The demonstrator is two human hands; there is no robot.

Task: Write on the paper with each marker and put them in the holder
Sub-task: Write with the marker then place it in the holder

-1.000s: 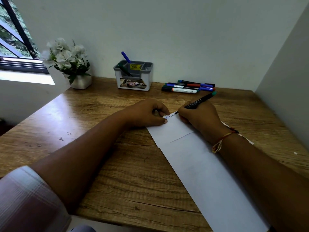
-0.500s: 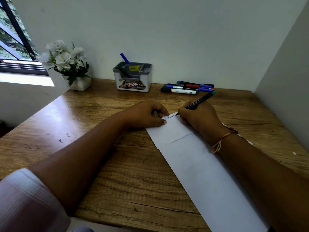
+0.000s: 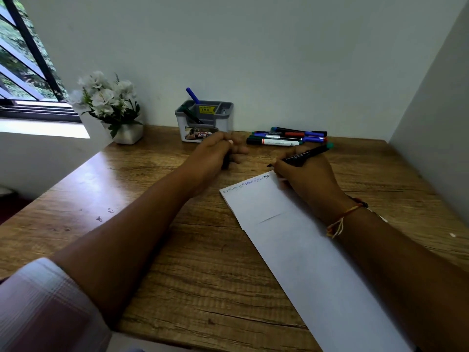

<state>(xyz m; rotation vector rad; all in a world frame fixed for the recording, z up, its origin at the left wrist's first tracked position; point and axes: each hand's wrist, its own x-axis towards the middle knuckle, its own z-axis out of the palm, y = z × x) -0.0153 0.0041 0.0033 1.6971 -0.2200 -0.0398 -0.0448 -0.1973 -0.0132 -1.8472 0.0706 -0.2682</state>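
A long white paper (image 3: 304, 250) lies on the wooden desk (image 3: 152, 224), with a line of writing along its far edge. My right hand (image 3: 308, 180) grips a black marker with a green end (image 3: 308, 154); its tip hangs just past the paper's far corner. My left hand (image 3: 218, 153) is raised off the paper, blurred, in front of the grey holder (image 3: 223, 120). Its fingers curl round a small dark piece that looks like the marker's cap (image 3: 224, 162). The holder has a blue marker (image 3: 192, 94) and a dark one (image 3: 191, 115) in it. Several loose markers (image 3: 286, 138) lie to its right.
A white pot of white flowers (image 3: 111, 107) stands at the back left by the window (image 3: 22, 62). The back wall runs right behind the holder, and a side wall (image 3: 431, 128) closes the desk on the right.
My left hand has left the paper's corner and moved up toward the holder. My right hand has lifted the marker tip off the paper, leaving the written line uncovered.
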